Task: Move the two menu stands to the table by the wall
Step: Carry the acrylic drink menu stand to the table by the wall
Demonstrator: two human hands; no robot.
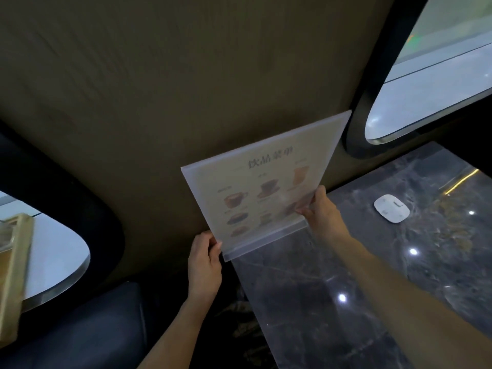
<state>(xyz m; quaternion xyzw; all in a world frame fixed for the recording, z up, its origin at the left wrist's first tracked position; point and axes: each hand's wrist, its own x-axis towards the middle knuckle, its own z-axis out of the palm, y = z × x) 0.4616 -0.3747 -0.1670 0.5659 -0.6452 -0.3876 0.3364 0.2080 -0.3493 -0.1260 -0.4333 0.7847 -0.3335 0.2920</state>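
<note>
A: Head view. Where's the stand (263,179)?

B: Up at the wall (186,75) end of the dark marble table (359,275), held in both hands. It's tilted, its top right corner highest and close to the window (431,75) frame. Its clear base strip runs along the bottom edge, right at the table's far left corner. Whether that base touches the tabletop I can't tell.

A: And the grips?

B: The left hand (205,265) is closed on the lower left corner, thumb on the printed face, fingers curled behind. The stand rises up and to the right from that grip. The right hand (319,211) pinches the lower right edge, thumb on the front over the pictures of cups, fingers behind the sheet. Most of the sheet lies up and to the left of it.

A: So the stand sits between the two hands?

B: Yes, spanning them, with nearly all of it above both grips.

A: Anything else on the table?

B: A small white oval device (391,208), well right of the stand. At the left edge a blurred wooden frame (13,275) stands by a pale tabletop (53,257), with a dark seat (87,328) below it.
</note>
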